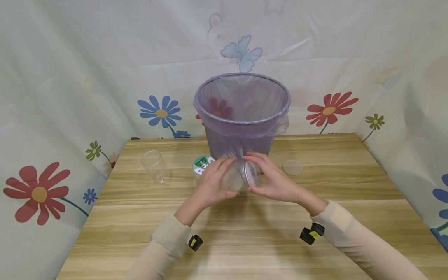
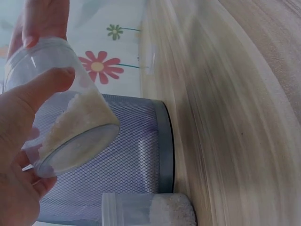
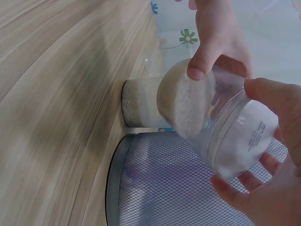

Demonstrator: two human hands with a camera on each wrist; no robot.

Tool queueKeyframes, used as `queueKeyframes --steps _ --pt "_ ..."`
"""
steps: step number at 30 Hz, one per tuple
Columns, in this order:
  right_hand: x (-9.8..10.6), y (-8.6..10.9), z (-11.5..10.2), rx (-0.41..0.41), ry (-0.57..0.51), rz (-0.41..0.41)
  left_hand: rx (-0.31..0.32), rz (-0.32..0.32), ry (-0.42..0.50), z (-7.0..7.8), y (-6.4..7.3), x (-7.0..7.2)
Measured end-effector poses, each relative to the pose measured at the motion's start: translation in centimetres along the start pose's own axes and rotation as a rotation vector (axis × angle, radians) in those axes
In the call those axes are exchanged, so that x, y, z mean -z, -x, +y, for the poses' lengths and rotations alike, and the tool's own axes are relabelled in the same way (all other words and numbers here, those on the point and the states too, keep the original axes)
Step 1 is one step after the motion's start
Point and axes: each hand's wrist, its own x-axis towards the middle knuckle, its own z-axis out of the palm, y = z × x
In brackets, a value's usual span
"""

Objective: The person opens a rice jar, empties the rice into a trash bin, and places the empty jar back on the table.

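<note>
A clear jar [image 1: 232,179] of pale grains is held tilted above the table, between both hands. My left hand [image 1: 211,183] grips its body, thumb on one side and fingers round the other. My right hand [image 1: 276,182] holds the lid end, its fingertips about the rim of the clear lid [image 3: 254,134], which has small print on it. Inside, the grains [image 2: 82,120] lie slanted towards the base. Whether the lid is loose on the jar, I cannot tell. Behind my left hand stands a second jar [image 3: 141,103] of grains, with a green and white label [image 1: 202,165] on top.
A mesh bin [image 1: 241,144] with a thin purple liner [image 1: 245,130] stands at the back, just beyond the hands. An uncapped clear jar [image 1: 155,167] is at the left, and a clear disc [image 1: 292,167] lies flat at the right. Flower-print cloth [image 1: 350,58] surrounds the wooden table [image 1: 245,249].
</note>
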Motion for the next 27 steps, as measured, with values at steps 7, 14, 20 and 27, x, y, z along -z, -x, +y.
queueKeyframes --steps 7,14,20,27 --pt "0.03 0.23 0.40 0.073 0.031 -0.003 -0.013 -0.029 0.030 -0.10 -0.01 0.17" --pt "-0.04 0.37 0.48 0.100 0.035 -0.001 -0.005 -0.016 0.029 0.09 0.01 0.10" --pt "-0.25 0.37 0.32 0.079 0.028 0.024 -0.004 0.010 0.009 0.06 0.04 -0.21" --pt "-0.40 0.14 -0.30 -0.101 0.048 0.089 -0.003 0.050 -0.017 0.04 -0.06 -0.30"
